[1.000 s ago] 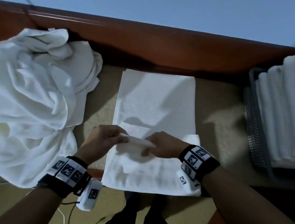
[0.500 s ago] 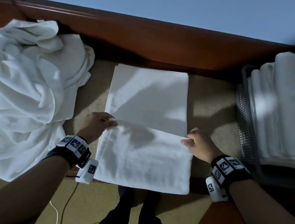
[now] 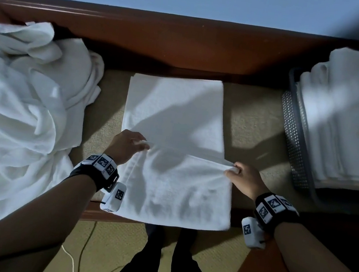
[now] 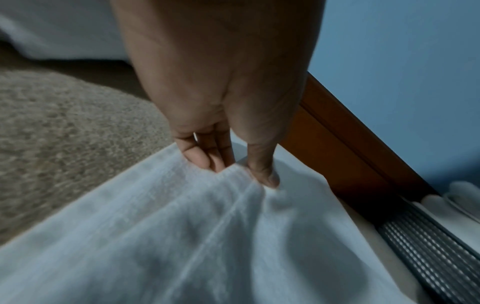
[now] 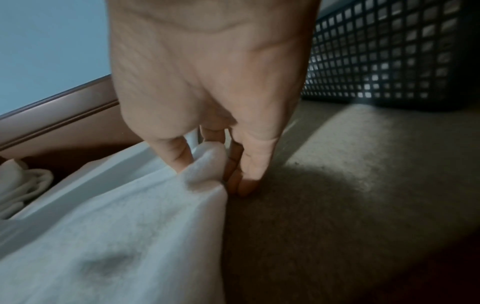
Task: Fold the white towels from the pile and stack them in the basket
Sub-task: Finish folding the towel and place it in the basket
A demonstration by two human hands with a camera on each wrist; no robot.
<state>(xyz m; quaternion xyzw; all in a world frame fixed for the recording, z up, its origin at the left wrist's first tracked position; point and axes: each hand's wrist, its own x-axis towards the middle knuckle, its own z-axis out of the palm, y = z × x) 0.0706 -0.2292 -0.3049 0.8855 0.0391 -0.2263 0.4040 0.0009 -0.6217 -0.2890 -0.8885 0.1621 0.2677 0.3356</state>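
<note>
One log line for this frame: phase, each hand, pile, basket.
phase: mid-fold | left hand: pinches towel edge | right hand: pinches opposite corner | pile: unfolded | basket: holds folded towels

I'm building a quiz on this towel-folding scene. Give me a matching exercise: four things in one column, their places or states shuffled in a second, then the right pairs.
Things:
1. towel pile
2. flat towel
3. basket
4. left hand

Places or states:
A. at the right, holding folded towels
B. crumpled, at the left
C. pinching the near flap's left corner
D. spread in the middle, near part folded over

Pairs: 1-B, 2-D, 3-A, 4-C
</note>
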